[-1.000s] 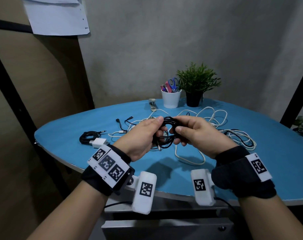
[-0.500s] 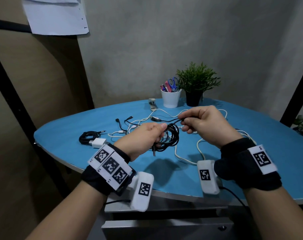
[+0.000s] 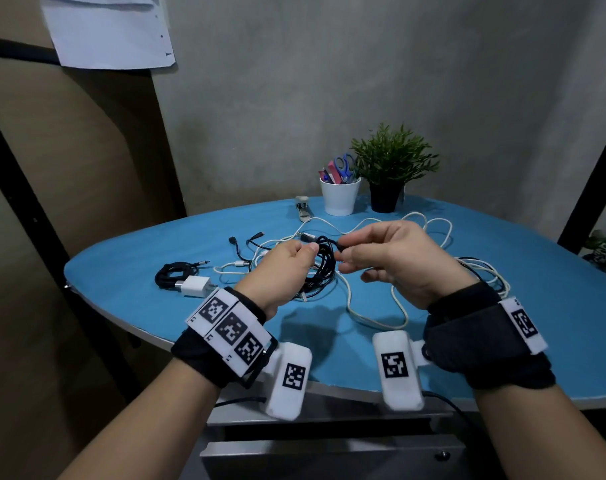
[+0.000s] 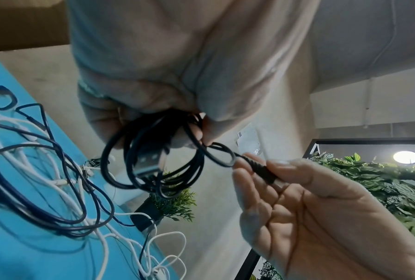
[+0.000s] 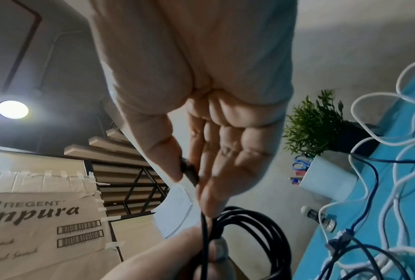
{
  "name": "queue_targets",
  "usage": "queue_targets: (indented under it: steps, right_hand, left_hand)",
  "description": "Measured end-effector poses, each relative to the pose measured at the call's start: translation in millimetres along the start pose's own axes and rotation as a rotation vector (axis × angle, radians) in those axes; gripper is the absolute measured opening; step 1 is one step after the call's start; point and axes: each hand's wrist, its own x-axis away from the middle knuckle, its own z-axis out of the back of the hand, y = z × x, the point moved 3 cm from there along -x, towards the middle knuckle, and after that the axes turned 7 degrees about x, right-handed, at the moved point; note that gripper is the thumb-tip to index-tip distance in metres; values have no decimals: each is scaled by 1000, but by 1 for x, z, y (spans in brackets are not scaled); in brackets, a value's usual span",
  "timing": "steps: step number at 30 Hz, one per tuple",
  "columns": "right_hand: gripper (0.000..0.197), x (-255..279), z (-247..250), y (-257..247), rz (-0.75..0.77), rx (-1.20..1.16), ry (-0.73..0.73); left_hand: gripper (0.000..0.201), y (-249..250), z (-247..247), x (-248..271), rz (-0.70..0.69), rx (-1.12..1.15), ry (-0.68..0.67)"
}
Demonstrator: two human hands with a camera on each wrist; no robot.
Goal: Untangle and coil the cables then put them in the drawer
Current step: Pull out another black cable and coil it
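A black cable coil (image 3: 320, 268) (image 4: 153, 161) (image 5: 254, 238) hangs above the blue table (image 3: 139, 271), gripped at its top by my left hand (image 3: 287, 268) (image 4: 153, 91). My right hand (image 3: 388, 258) (image 5: 196, 132) pinches the coil's free plug end (image 4: 259, 170) (image 5: 189, 172) between thumb and forefinger, just right of the coil. A tangle of white cables (image 3: 371, 306) (image 4: 57, 181) (image 5: 393, 170) and a dark cable (image 4: 33, 208) lies on the table beneath. The drawer front (image 3: 329, 459) sits shut under the table's near edge.
A coiled black cable with a white charger (image 3: 187, 280) lies at the left. At the back stand a white cup of scissors and pens (image 3: 339, 195), a potted plant (image 3: 391, 168) and a stapler (image 3: 303, 207). Black shelf posts (image 3: 592, 168) flank the table.
My right hand has drawn the plug end out of the coil, lifted it to the right, then brought it back close beside the coil. The left hand still holds the coil.
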Motion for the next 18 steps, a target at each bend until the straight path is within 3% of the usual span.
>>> queue_targets:
  steps: [5, 9, 18]
  right_hand:
    - [22, -2, -3, 9, -55, -19, 5]
    - [16, -4, -3, 13, -84, 2, 56]
    - [24, -13, 2, 11, -29, 171, 231]
  left_hand:
    - [31, 6, 2, 4, -64, -103, 39]
    - [30, 17, 1, 10, -171, -234, 36]
    - [26, 10, -7, 10, -101, 474, -116]
